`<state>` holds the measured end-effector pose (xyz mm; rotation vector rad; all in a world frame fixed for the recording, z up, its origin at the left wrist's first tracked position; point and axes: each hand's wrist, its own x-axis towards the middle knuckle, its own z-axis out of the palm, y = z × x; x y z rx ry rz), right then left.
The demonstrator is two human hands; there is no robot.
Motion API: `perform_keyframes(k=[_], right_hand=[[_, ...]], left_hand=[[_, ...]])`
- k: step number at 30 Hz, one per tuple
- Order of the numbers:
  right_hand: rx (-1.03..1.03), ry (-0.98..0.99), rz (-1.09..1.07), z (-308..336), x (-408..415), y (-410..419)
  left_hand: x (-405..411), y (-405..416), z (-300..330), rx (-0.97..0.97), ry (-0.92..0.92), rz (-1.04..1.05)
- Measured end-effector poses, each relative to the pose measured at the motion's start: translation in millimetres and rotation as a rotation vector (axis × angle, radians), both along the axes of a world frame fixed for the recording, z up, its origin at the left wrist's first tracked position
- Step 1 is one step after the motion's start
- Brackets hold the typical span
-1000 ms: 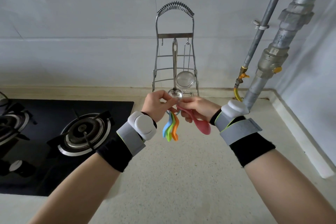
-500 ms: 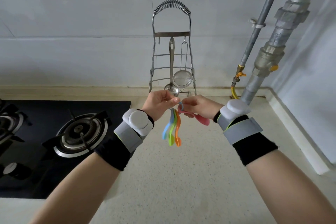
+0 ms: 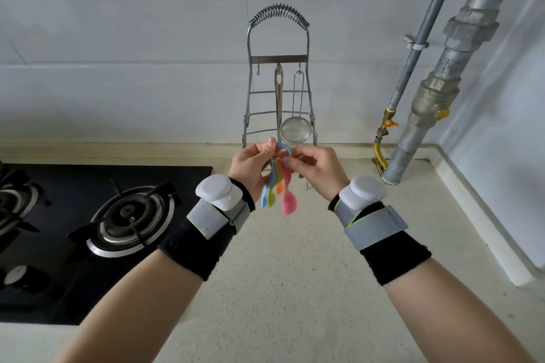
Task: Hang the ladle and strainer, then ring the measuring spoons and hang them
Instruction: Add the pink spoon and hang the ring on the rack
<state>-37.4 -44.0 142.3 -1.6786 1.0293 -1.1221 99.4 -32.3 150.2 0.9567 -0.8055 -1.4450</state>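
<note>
A wire utensil rack (image 3: 279,59) stands against the back wall. From its hook bar hang the ladle (image 3: 278,97) and, to its right, the round mesh strainer (image 3: 294,132). In front of the rack's base, my left hand (image 3: 250,165) and my right hand (image 3: 317,169) both pinch a light-blue ring (image 3: 283,147). Blue, green, orange and pink measuring spoons (image 3: 277,191) dangle from the ring between my wrists. The ladle's bowl is hidden behind my fingers.
A black gas hob (image 3: 97,215) with a burner (image 3: 131,216) fills the left side. Grey pipes (image 3: 433,91) with a yellow valve run down the right corner. A raised ledge (image 3: 486,230) borders the speckled counter (image 3: 280,274) on the right.
The pink spoon, held apart in my right hand a second ago, now hangs with the others from the ring. Both hands have risen slightly and closed together on the ring.
</note>
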Motion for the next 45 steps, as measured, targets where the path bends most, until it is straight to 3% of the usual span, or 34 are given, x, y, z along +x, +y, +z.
perform_keyframes(k=[4, 8, 14, 22, 38, 45], right_hand=[[-0.051, -0.029, -0.095, 1, 1, 0], [-0.087, -0.030, -0.198, 2, -4, -1], [-0.077, -0.033, -0.185, 6, -7, 1], [-0.060, -0.038, -0.226, 6, -6, 4], [0.051, -0.109, -0.054, 16, -18, 5], [0.044, -0.076, -0.050, 14, -17, 6]], left_hand=[[-6, 3, 1, 0.011, 0.034, -0.012], [-6, 3, 3, -0.010, -0.105, 0.015], [-5, 4, 5, -0.080, -0.272, 0.076], [-10, 5, 6, -0.064, -0.331, 0.120], [2, 9, 14, -0.048, -0.231, -0.104], [1, 9, 10, -0.038, -0.291, -0.073]])
